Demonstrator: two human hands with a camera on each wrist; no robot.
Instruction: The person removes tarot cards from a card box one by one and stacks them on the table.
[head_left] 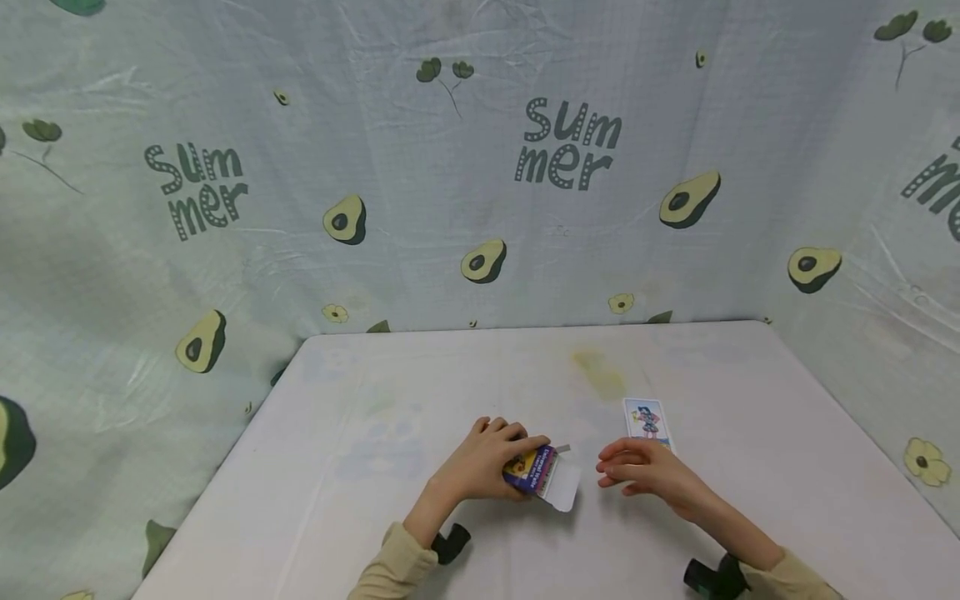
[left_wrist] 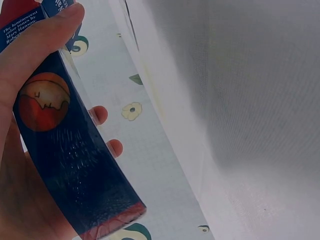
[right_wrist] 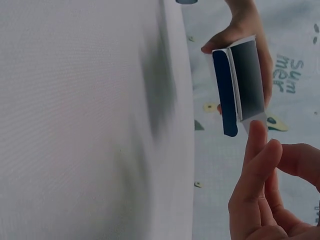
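Note:
My left hand (head_left: 483, 462) grips a small dark-blue card box (head_left: 534, 469) above the table, with fingers on one side and thumb on the other. The box's white end flap (head_left: 562, 485) hangs open toward the right. Looking into its open end in the right wrist view, the box (right_wrist: 227, 92) shows a dark inside. A round face picture (left_wrist: 45, 102) is printed on one side in the left wrist view. To the right of the box, my right hand (head_left: 656, 477) hovers with loosely bent fingers and nothing in them. Just beyond it lies a picture card (head_left: 647, 418), partly hidden by the hand.
The white table (head_left: 360, 517) carries a faint yellow stain (head_left: 600, 372) toward the back. A pale curtain (head_left: 405, 183) printed with avocados and lettering hangs behind and at both sides. Dark wrist cameras sit on both wrists, close to the cuffs.

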